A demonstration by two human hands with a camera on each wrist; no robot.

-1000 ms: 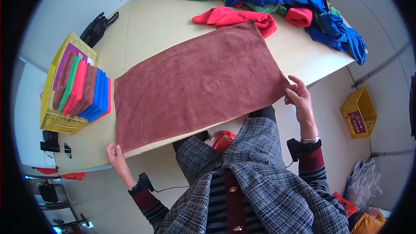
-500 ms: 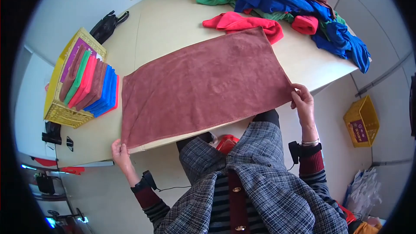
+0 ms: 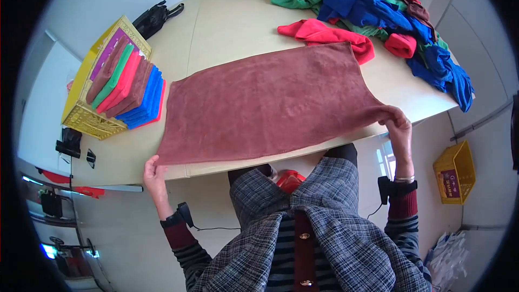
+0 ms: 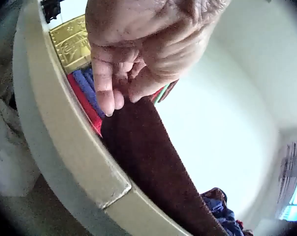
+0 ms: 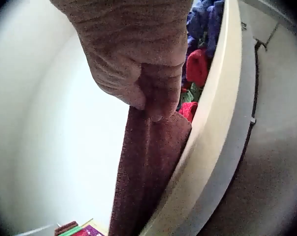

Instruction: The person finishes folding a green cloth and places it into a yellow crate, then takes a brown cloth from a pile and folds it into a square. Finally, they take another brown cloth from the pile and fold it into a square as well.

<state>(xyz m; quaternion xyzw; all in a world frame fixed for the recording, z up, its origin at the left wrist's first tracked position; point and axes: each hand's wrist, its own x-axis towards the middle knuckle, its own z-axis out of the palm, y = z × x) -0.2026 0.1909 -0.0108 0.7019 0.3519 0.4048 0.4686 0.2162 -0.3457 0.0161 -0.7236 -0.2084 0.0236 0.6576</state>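
Note:
A brown towel (image 3: 265,105) lies spread over the front part of the table, its near edge along the table's edge. In the head view my left hand (image 3: 155,176) pinches its near left corner between thumb and fingers, seen close up in the left wrist view, where the towel (image 4: 143,147) runs down from the fingertips. My right hand (image 3: 399,130) grips the near right corner and holds it raised, so that side of the cloth slopes up in folds. The right wrist view shows the towel (image 5: 146,167) hanging from the curled fingers.
A yellow basket (image 3: 97,124) with folded towels (image 3: 127,84) stands at the left. Behind the brown towel lie a crumpled red towel (image 3: 330,38) and a heap of blue, green and red cloths (image 3: 373,8). A black bag (image 3: 157,19) sits at the back; another yellow basket (image 3: 454,176) is at the right.
The right hand has taken firmer hold of its corner and lifted it, bending the towel's right side upward. The left hand stays at its corner. The head view has shifted.

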